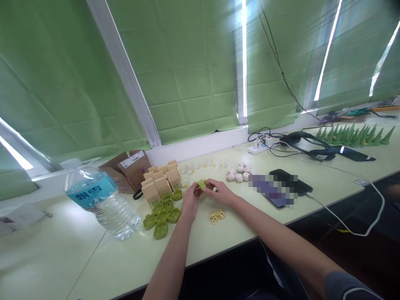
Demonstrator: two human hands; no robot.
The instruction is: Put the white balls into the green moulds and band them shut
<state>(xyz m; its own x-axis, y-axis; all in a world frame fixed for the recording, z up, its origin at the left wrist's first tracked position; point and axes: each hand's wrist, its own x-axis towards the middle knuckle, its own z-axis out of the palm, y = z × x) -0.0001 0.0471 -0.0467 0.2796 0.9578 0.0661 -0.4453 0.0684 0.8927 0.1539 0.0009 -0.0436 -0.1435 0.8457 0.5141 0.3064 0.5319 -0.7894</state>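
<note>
1. Surface: the pale tabletop [231, 235] carries a pile of cream loops [216, 216], used here as the landmark.
2. Left of the pile: green cups [161, 216], then a water bottle [117, 210]. Beyond the cups: upright tan pieces [151, 193] and an open carton [134, 171].
3. Right of the pile: a black phone [300, 185]. Beyond the pile: pinkish-white round pieces [239, 177], clear boxes [204, 163], a white sill [203, 143] and green blinds [187, 62].
4. Edges: the front edge [218, 252] runs nearer than the pile, separated from it by a strip of tabletop. A wider strip extends from the pile toward the phone; the cups bound the left side.
5. Hands: beyond the pile, the left hand [190, 196] and right hand [218, 191] both grip a small green piece [201, 184] in their fingers.
6. Piece: light green, compact, partly covered by fingers; finer detail is indistinct.
</note>
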